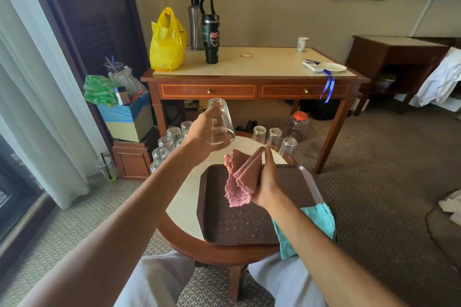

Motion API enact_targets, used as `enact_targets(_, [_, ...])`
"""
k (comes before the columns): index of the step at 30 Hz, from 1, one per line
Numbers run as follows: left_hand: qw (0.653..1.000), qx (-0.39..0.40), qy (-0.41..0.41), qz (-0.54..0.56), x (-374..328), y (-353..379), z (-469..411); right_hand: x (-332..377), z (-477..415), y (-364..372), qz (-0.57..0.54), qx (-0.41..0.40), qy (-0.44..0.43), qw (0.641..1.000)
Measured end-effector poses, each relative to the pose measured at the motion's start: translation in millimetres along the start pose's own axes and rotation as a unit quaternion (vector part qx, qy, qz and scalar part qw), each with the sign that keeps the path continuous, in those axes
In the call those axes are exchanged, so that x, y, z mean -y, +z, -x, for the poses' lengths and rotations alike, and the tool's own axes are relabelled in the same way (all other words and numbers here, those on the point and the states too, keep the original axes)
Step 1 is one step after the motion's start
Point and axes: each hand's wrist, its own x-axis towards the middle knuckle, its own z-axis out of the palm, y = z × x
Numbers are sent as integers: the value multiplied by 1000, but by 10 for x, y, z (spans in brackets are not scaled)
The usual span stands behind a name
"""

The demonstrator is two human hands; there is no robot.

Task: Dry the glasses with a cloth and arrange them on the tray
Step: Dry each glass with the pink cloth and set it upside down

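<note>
Tray (313,182) holding water drops (239,217), right grip (267,183) clutching cloth (243,179), left grip (202,136) round upturned glass (223,123)

This looks like a hotel room or a bedroom — patterned carpet (374,182) runs wall to wall, long pale curtains (37,119) hang at the left, and a two-drawer wooden bench (269,62) stands against the plain wall. White bedding (441,82) spills beside a dark nightstand (389,52) — with personal clutter too, a yellow plastic bag (167,42) and a drink bottle (195,25).
</note>
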Motion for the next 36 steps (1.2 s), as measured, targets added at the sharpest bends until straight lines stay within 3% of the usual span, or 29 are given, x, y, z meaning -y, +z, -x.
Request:
enact_targets(5, [965,16,55,-256,-2,-71,0,47,6,-74,-8,22,-12,1000])
enact_targets(9, [924,20,164,-346,52,-28,31,45,28,-50,4,37,-6,999])
enact_targets(12, [889,44,191,-414,82,25,57,27,-19,-39,16,4,-18,1000])
enact_targets(17, [895,104,114,-419,76,39,30,131,-93,-30,82,-67,-56,993])
enact_targets(21, [915,154,0,-372,44,-26,26,248,-42,-31,163,-22,-64,984])
enact_targets(24, [946,122,-47,-297,108,-43,-7,238,-1,46,221,-33,-87,971])
enact_targets(28, [970,47,-98,-218,215,18,-37,137,-7,168,342,-106,-217,908])
enact_targets(34, [970,10,-168,-175,287,-35,-9,49,114,226,498,-60,-443,743])
enact_targets(35, [972,-3,-159,-171,298,-17,6,46,110,230,498,-64,-457,734])
enact_targets(36, [975,-18,-137,-174,311,9,11,55,90,230,484,-71,-450,747])
